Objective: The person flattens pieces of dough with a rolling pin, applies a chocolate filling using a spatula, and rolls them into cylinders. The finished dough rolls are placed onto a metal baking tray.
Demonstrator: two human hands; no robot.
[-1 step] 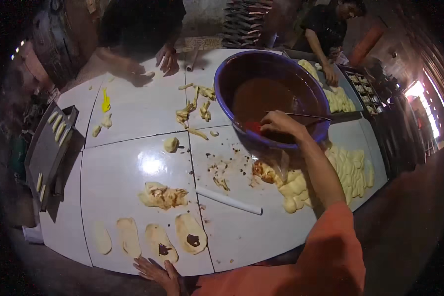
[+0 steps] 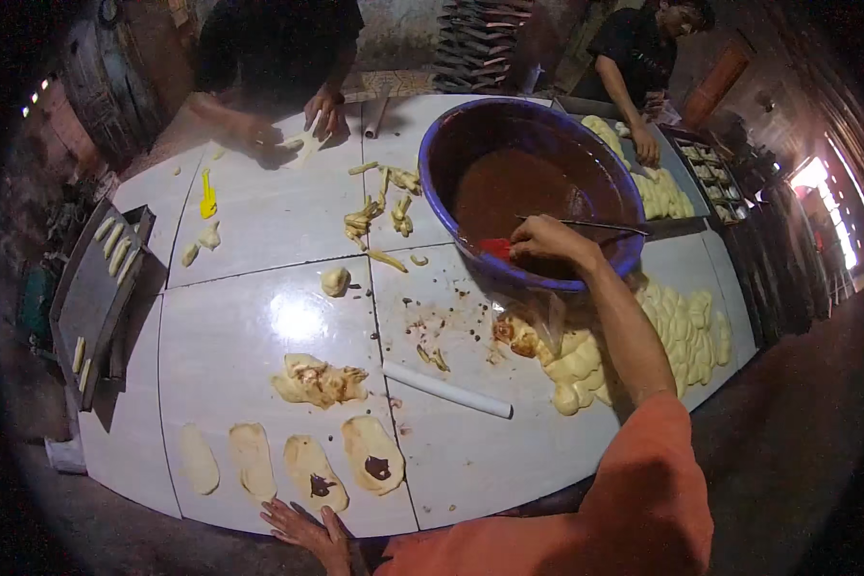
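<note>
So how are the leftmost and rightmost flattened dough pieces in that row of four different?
The leftmost dough piece is plain; the rightmost dough piece carries a dark brown blob. The leftmost looks narrower and smaller, the rightmost wider. Both are flat, longish and lie on the white table.

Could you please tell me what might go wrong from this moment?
The right hand holds a red tool in the purple basin, so brown filling might drip onto the pale dough pile close by. The left hand is very near the flattened dough pieces and could smear or dent one. The white tube lies loose on the table and may roll if bumped.
</note>
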